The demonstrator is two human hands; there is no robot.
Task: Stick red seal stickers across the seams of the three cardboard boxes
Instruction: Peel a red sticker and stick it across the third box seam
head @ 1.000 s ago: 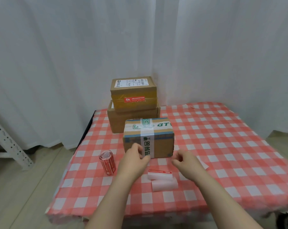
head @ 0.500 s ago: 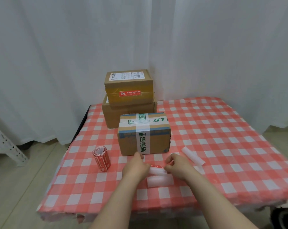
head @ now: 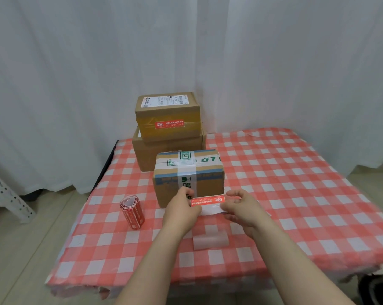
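Note:
A red seal sticker point(head: 207, 200) on its white backing strip is held up just in front of the near cardboard box point(head: 204, 179), which carries green-printed white tape. My left hand point(head: 181, 209) pinches the strip's left end and my right hand point(head: 241, 208) pinches its right end. Behind stand two stacked boxes: the top box point(head: 167, 113) bears a red seal sticker point(head: 169, 123) across its front seam, and the bottom box point(head: 146, 155) shows plain brown cardboard.
A roll of red stickers point(head: 132, 212) stands on the red-checked tablecloth point(head: 296, 194) left of my hands. A used white backing strip point(head: 210, 239) lies near the front. White curtains hang behind; a metal shelf leg point(head: 5, 194) is at the far left.
Both hands took the sticker strip off the tablecloth and lifted it in front of the near box. The camera view has drawn slightly nearer to the table.

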